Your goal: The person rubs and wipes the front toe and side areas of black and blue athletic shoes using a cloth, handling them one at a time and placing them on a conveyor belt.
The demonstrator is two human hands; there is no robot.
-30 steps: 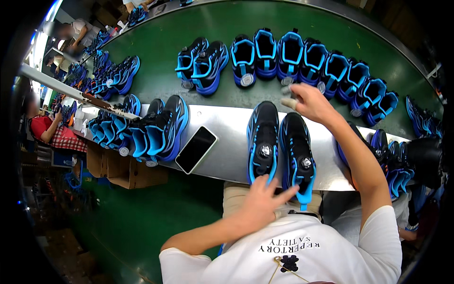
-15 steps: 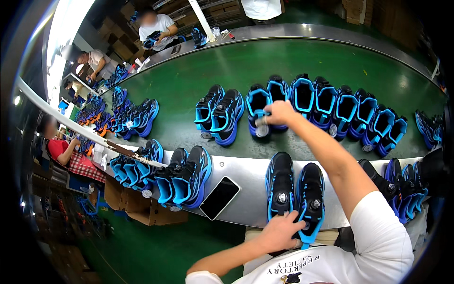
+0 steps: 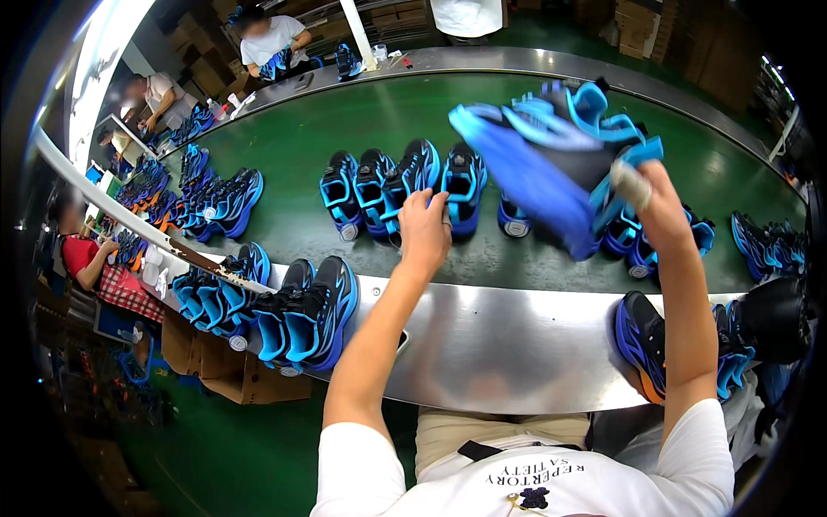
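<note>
My right hand point(image 3: 656, 200) is raised over the green conveyor belt point(image 3: 345, 129) and holds a blue-and-black sports shoe point(image 3: 551, 151) in the air, sole toward me. My left hand point(image 3: 425, 226) reaches across the steel shelf point(image 3: 500, 345) onto the belt. Its fingers are curled over the heel of another blue-and-black shoe point(image 3: 463, 183) in a row of like shoes point(image 3: 370, 189).
More pairs stand on the shelf at left point(image 3: 301, 314) and at right point(image 3: 642, 340), under my right forearm. Further shoes lie on the belt at far right point(image 3: 762, 241) and far left point(image 3: 220, 202). Other people work at the far side point(image 3: 276, 39) and left point(image 3: 86, 258). Cardboard boxes point(image 3: 233, 379) sit below the shelf.
My right hand has lifted a shoe off the belt row. My left hand left the pair on the shelf and moved forward onto the belt.
</note>
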